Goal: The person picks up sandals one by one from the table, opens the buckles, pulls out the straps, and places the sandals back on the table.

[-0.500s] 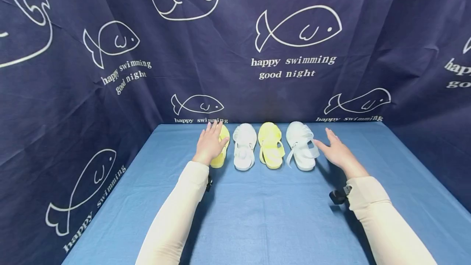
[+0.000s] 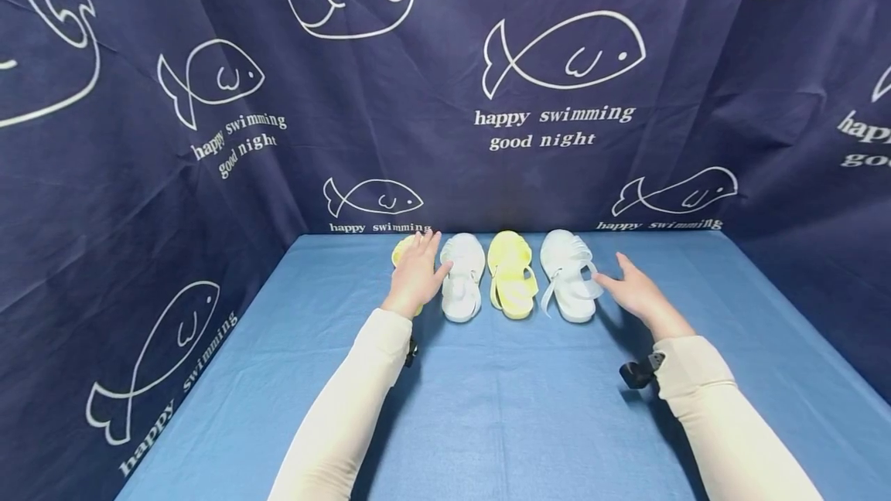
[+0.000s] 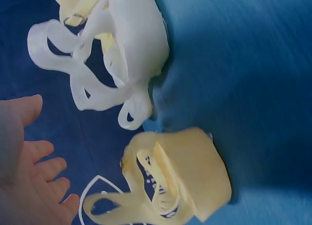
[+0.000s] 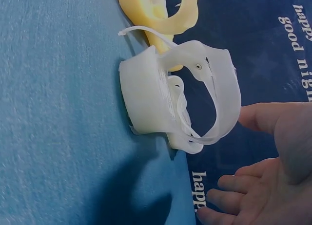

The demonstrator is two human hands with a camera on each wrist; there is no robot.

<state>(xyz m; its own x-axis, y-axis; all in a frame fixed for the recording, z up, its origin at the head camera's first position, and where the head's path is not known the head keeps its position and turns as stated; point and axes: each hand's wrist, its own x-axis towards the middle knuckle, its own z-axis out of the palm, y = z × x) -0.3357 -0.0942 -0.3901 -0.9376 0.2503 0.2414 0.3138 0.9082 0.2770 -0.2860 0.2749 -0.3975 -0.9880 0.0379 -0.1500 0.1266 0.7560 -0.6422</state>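
Note:
Four sandals is more than I number here, so: several sandals stand in a row at the table's far edge, alternating yellow and white. My left hand hovers above the leftmost yellow sandal, covering most of it in the head view. Its fingers are spread, with the thumb toward the neighbouring white sandal. Right of that one is another yellow sandal. At the row's right end, a white sandal has a looped strap; the thumb tip of my right hand is right at this strap, the other fingers extended and holding nothing.
A blue cloth covers the table. Dark blue curtains with white fish and lettering rise behind and at both sides. A small black camera sits at my right wrist.
My left hand has moved right, from the left side of the leftmost yellow sandal to over it and toward the white one. The right hand has lowered very slightly. The sandals stay in place.

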